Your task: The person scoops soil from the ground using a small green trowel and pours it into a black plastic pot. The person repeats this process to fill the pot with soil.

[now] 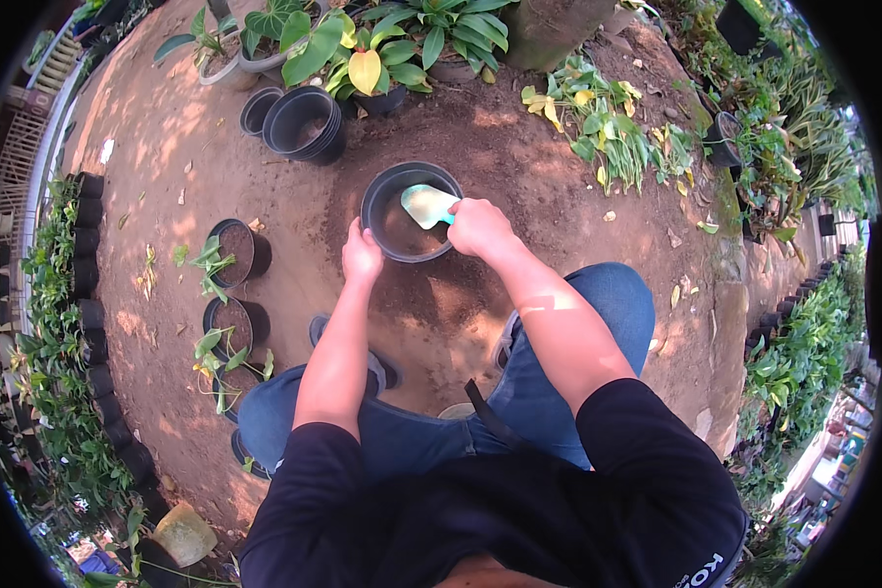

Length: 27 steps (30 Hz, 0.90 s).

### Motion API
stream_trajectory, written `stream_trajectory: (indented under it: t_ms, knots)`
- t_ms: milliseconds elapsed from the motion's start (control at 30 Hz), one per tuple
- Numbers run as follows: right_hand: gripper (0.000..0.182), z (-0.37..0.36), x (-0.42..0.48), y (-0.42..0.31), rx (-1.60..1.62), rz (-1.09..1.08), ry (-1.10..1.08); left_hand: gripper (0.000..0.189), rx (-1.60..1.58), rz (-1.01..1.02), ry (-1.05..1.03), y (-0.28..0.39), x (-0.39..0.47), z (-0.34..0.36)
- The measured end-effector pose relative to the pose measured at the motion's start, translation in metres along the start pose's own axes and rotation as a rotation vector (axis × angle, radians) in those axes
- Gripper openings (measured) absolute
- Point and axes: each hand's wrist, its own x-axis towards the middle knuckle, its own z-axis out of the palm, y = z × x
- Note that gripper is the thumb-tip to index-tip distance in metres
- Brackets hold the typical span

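Note:
In front of me a black plastic plant pot [411, 253] stands on the soil, with some brown soil visible at its bottom. My left hand [361, 253] grips the left side of its rim, thumb near the edge. A small hand trowel [428, 204] with a pale, soil-dusted blade and a turquoise handle is in my right hand [479, 226], closed around the handle at the pot's right rim. The blade reaches over the pot's opening; whether it touches the soil inside I cannot tell.
Stacked black pots [305, 125] stand beyond, near potted leafy plants [393, 66]. Uprooted green and yellowing vines [606, 132] lie at the far right. To my left, soil-filled pots [239, 253] with drooping cuttings form a row. A stone edging [728, 353] borders the right.

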Motion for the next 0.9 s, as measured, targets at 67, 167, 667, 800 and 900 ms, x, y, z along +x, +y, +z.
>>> stream_trajectory:
  t_ms: [67,167,667,800,900]
  knots:
    - [0.029,-0.006,-0.009,-0.017,0.009,-0.056,-0.016,0.042,0.107,0.080,0.075,-0.024,0.011,-0.004]
    - [0.030,0.010,-0.006,-0.004,-0.001,-0.035,0.003,0.040,0.064,0.138,0.033,-0.016,0.008,0.002]
    - [0.025,0.017,-0.021,-0.020,-0.093,-0.167,-0.037,0.040,0.037,0.087,-0.028,-0.011,-0.001,0.002]
    - [0.023,0.022,-0.017,-0.010,-0.117,-0.183,0.013,0.052,0.029,0.020,-0.058,-0.002,-0.004,0.003]
    - [0.023,0.007,-0.021,-0.019,-0.072,-0.176,0.034,0.065,0.034,0.045,-0.056,0.000,-0.013,0.002]
